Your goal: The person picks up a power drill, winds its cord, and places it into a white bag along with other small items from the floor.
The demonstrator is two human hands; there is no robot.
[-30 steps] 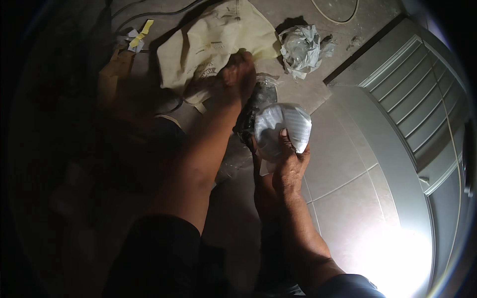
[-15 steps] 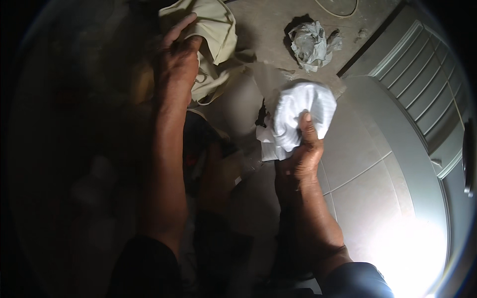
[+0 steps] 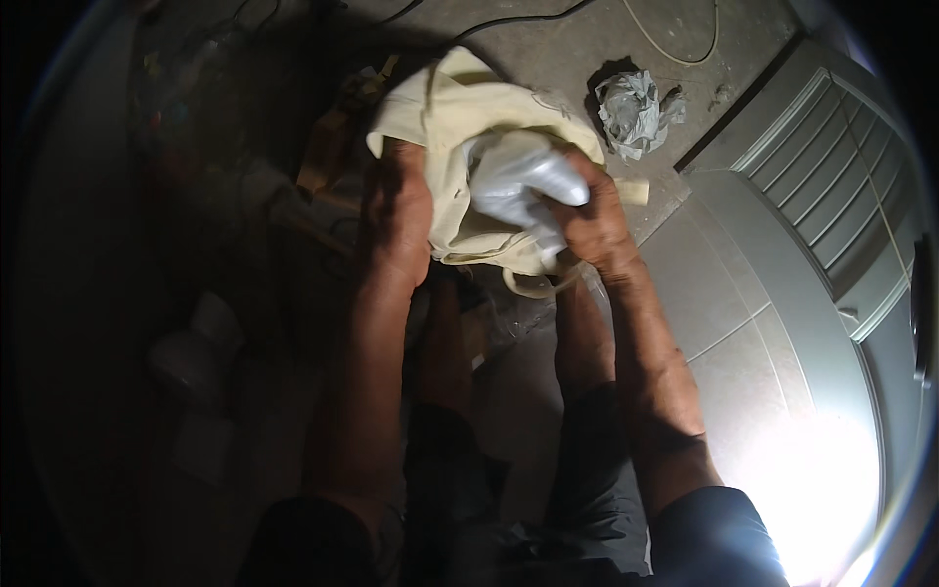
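A cream cloth bag [image 3: 460, 108] hangs with its mouth facing up, held by my left hand [image 3: 399, 201] at its left rim. The left fingers go behind the cloth and are partly hidden. My right hand [image 3: 595, 220] is closed on a bundle in white plastic wrapping [image 3: 518, 181], which is inside the bag's mouth and blurred by motion. A thin cream strap [image 3: 528, 291] loops down from the bag's lower edge, below the right hand.
Crumpled grey-white paper or plastic [image 3: 631, 112] lies on the floor beyond the bag. To the right leans a grey louvred door panel [image 3: 831, 166]. Cables [image 3: 528, 20] run across the far floor. A brown cardboard piece [image 3: 328, 152] is at the left.
My right hand has carried the white bundle left and up into the bag's mouth. My left hand has brought the bag right and nearer, its mouth now spread wider.
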